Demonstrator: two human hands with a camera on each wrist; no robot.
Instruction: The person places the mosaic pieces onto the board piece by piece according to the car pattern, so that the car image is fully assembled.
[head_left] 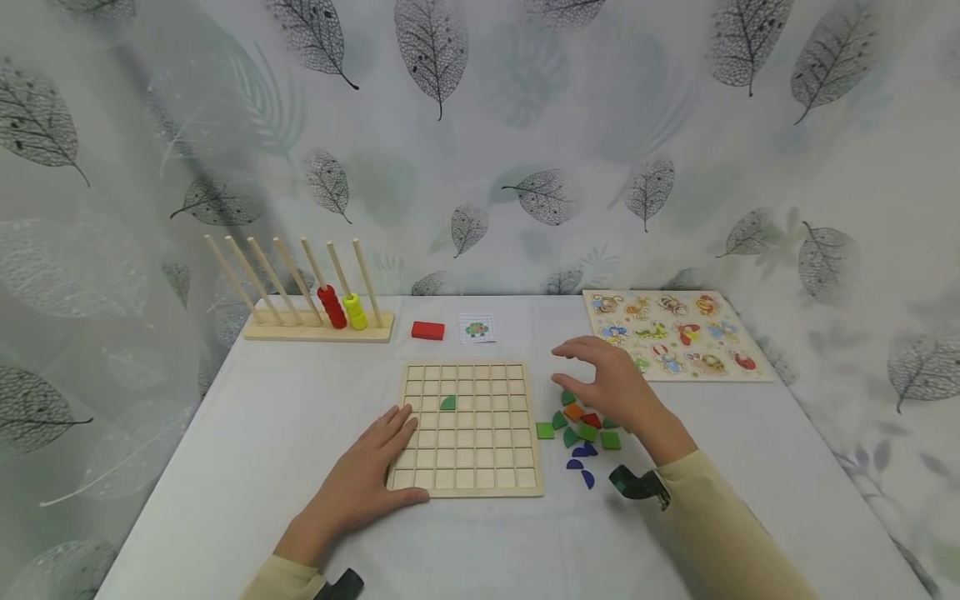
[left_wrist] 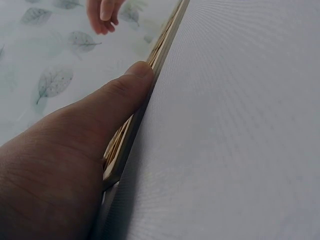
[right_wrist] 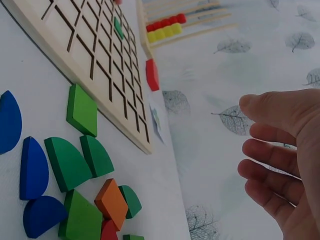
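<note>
In the head view my left hand (head_left: 358,482) rests against the left side of a wooden grid board (head_left: 536,450); its thumb lies along the near edge. The left wrist view shows that thumb (left_wrist: 122,90) on the board's rim (left_wrist: 162,47). One green quarter-circle piece (head_left: 448,403) sits in a cell toward the board's upper left. My right hand (head_left: 618,387) hovers above loose pieces right of the board, thumb and fingers apart, holding nothing. Below it lie green quarter circles (right_wrist: 65,162), green squares (right_wrist: 82,111), blue half-circles (right_wrist: 34,167), an orange piece (right_wrist: 112,204) and a red piece (head_left: 591,420).
Behind the board lie a red block (head_left: 427,331) and a small pattern card (head_left: 477,328). A peg rack (head_left: 322,333) with red and yellow beads stands at the back left. An insect picture board (head_left: 678,333) lies at the back right, near the right hand.
</note>
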